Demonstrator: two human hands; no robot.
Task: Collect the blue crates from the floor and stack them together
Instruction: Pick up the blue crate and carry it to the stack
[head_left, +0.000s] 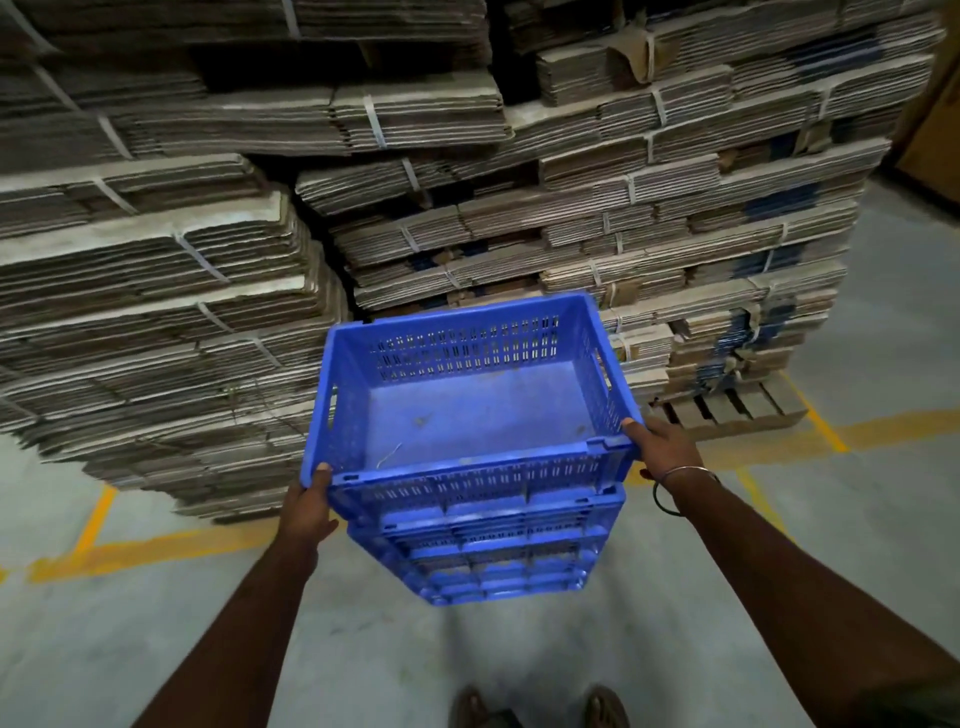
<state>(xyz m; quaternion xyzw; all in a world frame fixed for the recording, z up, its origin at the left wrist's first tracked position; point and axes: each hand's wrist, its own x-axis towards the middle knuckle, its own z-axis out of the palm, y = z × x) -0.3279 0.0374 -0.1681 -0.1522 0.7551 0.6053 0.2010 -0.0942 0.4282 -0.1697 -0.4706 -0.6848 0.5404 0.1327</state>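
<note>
- Your left hand (306, 506) grips the near left corner of the top blue crate (467, 410), thumb over the rim.
- Your right hand (662, 441) grips its near right corner, fingers curled round the rim.
- That crate sits nested on a stack of blue crates (493, 561) above the floor (675, 649), before bundled cardboard (156, 286).

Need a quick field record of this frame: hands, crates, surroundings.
left hand: grips near-left corner of top crate
right hand: grips near-right corner of top crate
top crate: blue, holds only bits of debris, nested on the stack
crate stack: blue, several nested below; whether it rests on the floor is unclear
background: bundled cardboard on wooden pallet
floor: grey concrete, yellow lines
</note>
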